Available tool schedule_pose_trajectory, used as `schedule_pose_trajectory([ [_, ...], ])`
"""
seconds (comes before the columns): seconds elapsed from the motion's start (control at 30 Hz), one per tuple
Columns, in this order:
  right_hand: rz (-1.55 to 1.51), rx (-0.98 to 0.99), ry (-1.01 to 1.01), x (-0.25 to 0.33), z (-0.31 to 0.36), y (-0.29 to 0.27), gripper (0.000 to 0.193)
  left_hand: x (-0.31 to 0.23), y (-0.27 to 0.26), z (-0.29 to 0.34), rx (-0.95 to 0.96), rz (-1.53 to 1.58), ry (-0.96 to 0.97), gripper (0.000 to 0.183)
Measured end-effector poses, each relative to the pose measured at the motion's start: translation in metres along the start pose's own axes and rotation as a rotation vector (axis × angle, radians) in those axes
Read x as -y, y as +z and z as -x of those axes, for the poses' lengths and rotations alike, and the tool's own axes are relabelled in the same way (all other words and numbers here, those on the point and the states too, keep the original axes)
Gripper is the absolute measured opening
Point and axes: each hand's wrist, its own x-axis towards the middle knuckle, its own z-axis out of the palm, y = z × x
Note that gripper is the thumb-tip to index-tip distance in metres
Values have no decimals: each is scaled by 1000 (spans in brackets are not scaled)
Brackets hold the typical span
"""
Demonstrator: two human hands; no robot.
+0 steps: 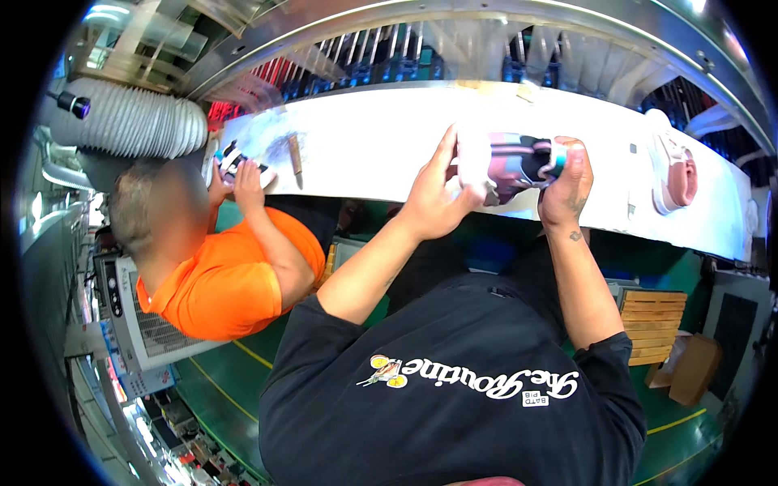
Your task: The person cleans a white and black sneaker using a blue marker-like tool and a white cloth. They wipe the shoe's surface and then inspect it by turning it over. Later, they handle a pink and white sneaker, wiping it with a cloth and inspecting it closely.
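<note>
A sneaker (519,164) in white, pink, grey and black is held over the white worktable, lying lengthwise between my two hands. My left hand (440,194) grips its white end on the left, with the thumb along the near side. At the other end, by the dark and teal part, my right hand (566,185) is closed round the shoe, thumb on top. The palm-side fingers of both hands are partly hidden. To the right of my right hand, a pink and white shoe (677,176) rests on the table.
The white table (365,146) curves across in front of me. On the left, a co-worker in an orange shirt (235,283) handles another shoe (233,160). Near them lies a narrow brown tool (295,154). A metal-framed machine (454,16) runs behind; a wooden slatted stool (652,324) stands lower right.
</note>
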Motion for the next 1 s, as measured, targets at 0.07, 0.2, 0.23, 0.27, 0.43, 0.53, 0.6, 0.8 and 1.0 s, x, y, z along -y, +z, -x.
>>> schedule_pose_trajectory([
  [0.07,-161,56,74,-1,-9,-18,42,9,-3,-2,168,59,95,126],
  [0.2,-382,298,127,-10,-28,-40,41,3,18,-28,470,-186,243,142],
  [0.23,-409,362,113,-11,-32,-43,42,-2,27,-36,535,-250,261,144],
  [0.27,-418,377,157,-6,-34,-43,43,5,36,-41,550,-192,261,139],
  [0.43,328,145,126,6,-37,-54,52,11,47,-35,453,-275,145,122],
  [0.53,1414,192,-32,1,-34,-89,56,4,31,-28,187,-704,376,113],
  [0.6,1654,353,259,4,-29,-87,65,15,17,-31,104,-939,449,101],
  [0.8,1282,319,321,-11,-43,-80,42,33,9,-30,150,-1117,292,101],
  [1.0,-489,253,322,15,-47,-38,15,30,14,-28,126,-1087,256,111],
])
